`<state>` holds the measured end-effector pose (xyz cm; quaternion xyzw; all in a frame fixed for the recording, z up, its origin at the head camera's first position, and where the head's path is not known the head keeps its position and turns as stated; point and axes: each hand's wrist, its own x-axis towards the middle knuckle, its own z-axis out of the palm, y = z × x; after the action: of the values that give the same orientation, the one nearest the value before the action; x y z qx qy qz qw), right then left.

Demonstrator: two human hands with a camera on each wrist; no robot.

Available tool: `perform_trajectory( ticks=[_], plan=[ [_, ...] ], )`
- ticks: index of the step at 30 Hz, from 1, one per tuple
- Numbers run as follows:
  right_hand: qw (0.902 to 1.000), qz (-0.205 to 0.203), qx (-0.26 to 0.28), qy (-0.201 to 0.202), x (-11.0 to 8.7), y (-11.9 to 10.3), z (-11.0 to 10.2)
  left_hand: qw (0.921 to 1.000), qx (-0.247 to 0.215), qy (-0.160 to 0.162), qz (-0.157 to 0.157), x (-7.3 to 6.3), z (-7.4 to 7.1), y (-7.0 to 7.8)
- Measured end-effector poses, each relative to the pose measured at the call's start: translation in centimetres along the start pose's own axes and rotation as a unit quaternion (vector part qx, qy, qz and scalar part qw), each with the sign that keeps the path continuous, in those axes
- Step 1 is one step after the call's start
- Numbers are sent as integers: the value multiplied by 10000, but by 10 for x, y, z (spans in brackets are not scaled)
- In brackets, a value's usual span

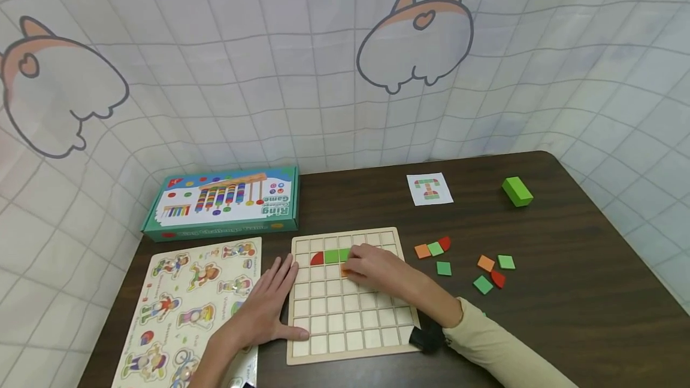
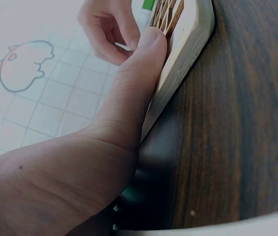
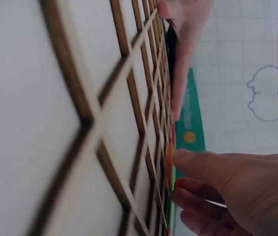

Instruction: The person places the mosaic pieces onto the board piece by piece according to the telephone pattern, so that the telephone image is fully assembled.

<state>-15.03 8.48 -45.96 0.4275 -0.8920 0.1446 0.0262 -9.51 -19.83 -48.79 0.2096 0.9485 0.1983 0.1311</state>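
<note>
A wooden grid board (image 1: 353, 356) lies on the dark table. My left hand (image 1: 264, 310) rests along its left edge with fingers straight; the thumb lies on the board's near left part. Over the upper middle of the grid, my right hand (image 1: 380, 269) has its fingers curled and pinches an orange square tile (image 3: 169, 158) at a cell. Part of that tile is hidden by the fingers in the head view. In the row above sit a red quarter-round tile (image 1: 317, 258) and green square tiles (image 1: 331, 256). Any tiles under the right hand cannot be seen.
Right of the board lie loose orange (image 1: 486, 263), green (image 1: 483, 284) and red (image 1: 498, 279) tiles. A pattern card (image 1: 430, 197) and a green block (image 1: 517, 191) are farther back. At left are a boxed ring game (image 1: 226, 203) and a picture puzzle board (image 1: 178, 286).
</note>
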Motion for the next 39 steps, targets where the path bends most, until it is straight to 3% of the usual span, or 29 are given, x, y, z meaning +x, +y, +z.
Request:
perform_trajectory(
  ticks=[6, 11, 15, 25, 32, 39],
  plan=[
    [9993, 168, 152, 298, -30, 33, -18, 10000, -4, 6, 22, -2, 0, -1],
    [9958, 871, 280, 79, -66, 68, -31, 9999, -39, 37, 112, -4, -2, -2],
    [9940, 1074, 208, 14, -83, 85, -34, 9999, -26, 103, 128, -5, -2, -4],
    [9960, 888, 51, 81, -89, 96, -32, 9996, 36, 184, 231, -2, -1, -3],
    [9976, 620, -205, 222, -90, 99, -29, 9999, 28, 59, 126, -1, 0, -2],
    [9945, 97, -170, 1028, -84, 92, -28, 10000, 10, 11, 35, -1, 0, -2]
  ],
)
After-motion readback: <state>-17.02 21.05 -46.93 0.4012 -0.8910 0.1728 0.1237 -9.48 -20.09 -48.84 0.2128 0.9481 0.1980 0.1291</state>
